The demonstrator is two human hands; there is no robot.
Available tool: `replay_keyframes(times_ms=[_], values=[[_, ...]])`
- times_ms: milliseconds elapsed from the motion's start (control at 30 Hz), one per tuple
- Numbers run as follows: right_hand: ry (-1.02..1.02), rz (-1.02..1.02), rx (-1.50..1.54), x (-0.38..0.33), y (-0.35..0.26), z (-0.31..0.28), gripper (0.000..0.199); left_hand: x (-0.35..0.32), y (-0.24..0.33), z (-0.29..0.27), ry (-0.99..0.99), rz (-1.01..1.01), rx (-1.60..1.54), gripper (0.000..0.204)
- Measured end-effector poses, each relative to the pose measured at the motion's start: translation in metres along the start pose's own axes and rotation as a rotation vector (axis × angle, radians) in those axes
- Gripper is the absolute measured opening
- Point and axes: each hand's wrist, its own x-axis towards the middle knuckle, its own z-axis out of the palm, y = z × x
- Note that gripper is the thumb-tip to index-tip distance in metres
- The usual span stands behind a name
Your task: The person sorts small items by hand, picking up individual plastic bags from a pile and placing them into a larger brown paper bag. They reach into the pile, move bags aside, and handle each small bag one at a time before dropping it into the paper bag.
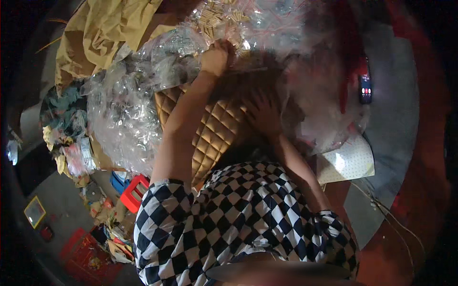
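Above the tan quilted cushion [214, 128], the left hand [215, 58] reaches far forward on a nearly straight arm, its fingers curled shut into the clear plastic bags [143, 95] at the edge of a heap of small tan pieces [214, 19]. The right hand [262, 114] lies nearer the body, elbow bent, palm down on the cushion's far edge; shadow hides how wide its fingers are. A phone [365, 88] with a lit screen lies well off to the right.
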Motion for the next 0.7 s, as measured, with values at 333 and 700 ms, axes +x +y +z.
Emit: replay_keyframes(times_ms=[333,700], values=[[0.097,0.153,0.469,0.051,-0.037,-0.065,0.042,-0.033,-0.058,0.001,0.296,-0.350,-1.141,0.020],[0.493,0.215,0.192,0.172,0.157,-0.023,0.027,-0.040,-0.101,-0.047,-0.253,-0.459,-2.615,0.029]])
